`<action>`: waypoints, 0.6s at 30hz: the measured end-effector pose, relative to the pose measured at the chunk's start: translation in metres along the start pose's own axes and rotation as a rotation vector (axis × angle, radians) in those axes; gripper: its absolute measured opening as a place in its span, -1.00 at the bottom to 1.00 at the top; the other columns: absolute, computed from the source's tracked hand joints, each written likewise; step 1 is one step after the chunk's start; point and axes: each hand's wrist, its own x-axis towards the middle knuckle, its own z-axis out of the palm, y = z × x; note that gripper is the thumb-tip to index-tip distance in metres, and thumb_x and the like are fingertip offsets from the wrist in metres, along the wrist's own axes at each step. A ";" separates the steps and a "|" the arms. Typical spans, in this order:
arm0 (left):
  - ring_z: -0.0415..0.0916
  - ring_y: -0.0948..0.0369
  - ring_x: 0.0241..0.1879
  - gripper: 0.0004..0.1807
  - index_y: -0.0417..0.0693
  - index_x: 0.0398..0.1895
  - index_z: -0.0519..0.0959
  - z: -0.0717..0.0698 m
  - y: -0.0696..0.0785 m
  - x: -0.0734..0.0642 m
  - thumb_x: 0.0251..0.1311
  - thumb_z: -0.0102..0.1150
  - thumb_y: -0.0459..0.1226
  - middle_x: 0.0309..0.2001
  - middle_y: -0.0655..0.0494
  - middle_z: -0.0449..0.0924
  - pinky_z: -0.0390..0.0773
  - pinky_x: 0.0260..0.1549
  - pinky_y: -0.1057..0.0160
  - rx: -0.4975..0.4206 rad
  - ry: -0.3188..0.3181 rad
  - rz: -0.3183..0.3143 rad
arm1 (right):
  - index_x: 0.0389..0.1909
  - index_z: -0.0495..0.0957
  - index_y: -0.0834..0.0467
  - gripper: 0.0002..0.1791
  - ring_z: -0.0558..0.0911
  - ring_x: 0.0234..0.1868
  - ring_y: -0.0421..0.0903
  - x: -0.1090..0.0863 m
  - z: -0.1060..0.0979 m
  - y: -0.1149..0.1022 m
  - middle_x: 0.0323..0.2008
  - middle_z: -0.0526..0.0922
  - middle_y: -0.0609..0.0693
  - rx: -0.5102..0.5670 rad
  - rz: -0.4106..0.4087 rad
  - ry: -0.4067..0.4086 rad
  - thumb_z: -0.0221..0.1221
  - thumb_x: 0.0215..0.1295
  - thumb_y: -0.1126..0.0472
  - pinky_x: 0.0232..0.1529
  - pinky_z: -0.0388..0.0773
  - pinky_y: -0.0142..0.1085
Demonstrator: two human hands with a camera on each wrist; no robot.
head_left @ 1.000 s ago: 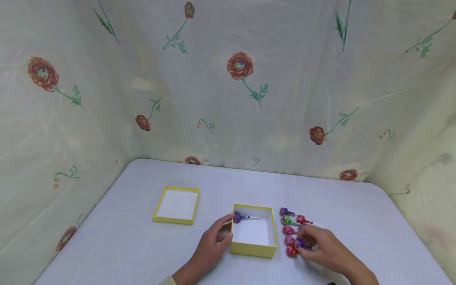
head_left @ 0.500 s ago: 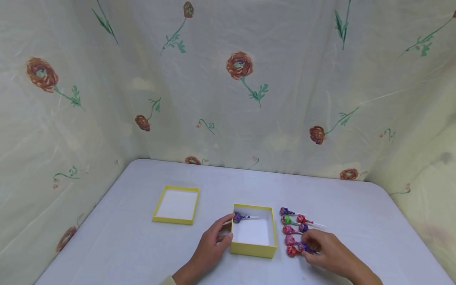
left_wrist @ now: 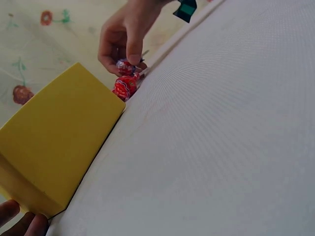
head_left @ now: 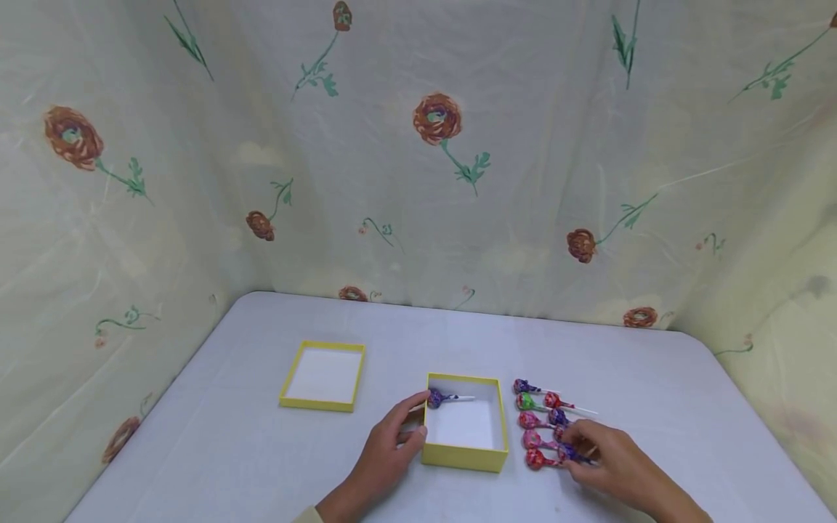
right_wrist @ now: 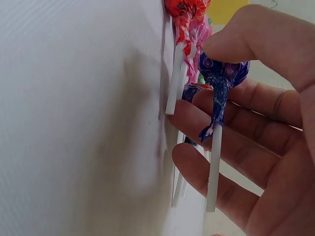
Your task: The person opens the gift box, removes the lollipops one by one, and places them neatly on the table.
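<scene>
Beside an open yellow box [head_left: 464,457] with a white inside, my left hand [head_left: 386,450] touches the left wall with thumb and index finger spread. Inside the box, at its far left, lies a purple-wrapped lollipop [head_left: 436,398]. My right hand [head_left: 611,461] pinches another purple-wrapped lollipop [right_wrist: 221,78] between thumb and fingers, its white stick pointing toward the palm. This hand is low over the right end of the lollipop rows. Close to it are a red lollipop [head_left: 535,458], a pink one [head_left: 532,439] and a further purple one [head_left: 557,416], partly overlapped.
A shallow yellow-edged lid [head_left: 325,374] lies inside-up on the white table [head_left: 216,450], left of the box. Farther back in the rows are a green lollipop [head_left: 525,402], a red one [head_left: 552,400] and a purple one [head_left: 521,386]. A flowered curtain [head_left: 510,174] stands behind the table.
My right hand has shifted slightly to the right with the purple lollipop, uncovering more of the lollipops beside it. The left hand and box have stayed in place.
</scene>
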 end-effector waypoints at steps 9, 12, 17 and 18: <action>0.36 0.15 0.27 -0.47 0.18 0.40 0.27 0.000 0.001 0.000 0.37 0.00 -0.25 0.34 0.17 0.31 0.53 0.05 0.34 0.008 -0.006 -0.009 | -0.32 0.54 0.03 -0.78 0.45 -0.39 -0.39 -0.005 0.001 0.006 -0.40 0.53 -0.23 -0.083 -0.016 0.045 0.38 0.05 0.15 -0.43 0.55 -0.41; 0.36 0.15 0.27 -0.46 0.16 0.41 0.27 0.000 0.001 0.000 0.37 0.00 -0.25 0.34 0.16 0.31 0.54 0.05 0.35 0.014 -0.004 -0.009 | -0.31 0.55 0.03 -0.78 0.46 -0.39 -0.39 -0.006 0.001 0.007 -0.40 0.54 -0.23 -0.081 -0.018 0.047 0.38 0.05 0.14 -0.42 0.55 -0.41; 0.36 0.14 0.27 -0.47 0.15 0.41 0.27 0.000 0.001 0.000 0.37 -0.01 -0.26 0.34 0.15 0.32 0.54 0.04 0.36 0.025 -0.002 -0.005 | -0.29 0.55 0.05 -0.77 0.47 -0.39 -0.39 -0.007 0.000 0.008 -0.39 0.55 -0.21 -0.064 0.007 0.023 0.38 0.06 0.13 -0.40 0.56 -0.41; 0.36 0.14 0.27 -0.47 0.15 0.41 0.27 0.000 0.001 0.000 0.37 -0.01 -0.26 0.34 0.15 0.32 0.54 0.04 0.36 0.025 -0.002 -0.005 | -0.29 0.55 0.05 -0.77 0.46 -0.39 -0.38 -0.007 0.000 0.007 -0.39 0.54 -0.20 -0.058 0.014 0.015 0.37 0.07 0.12 -0.40 0.56 -0.41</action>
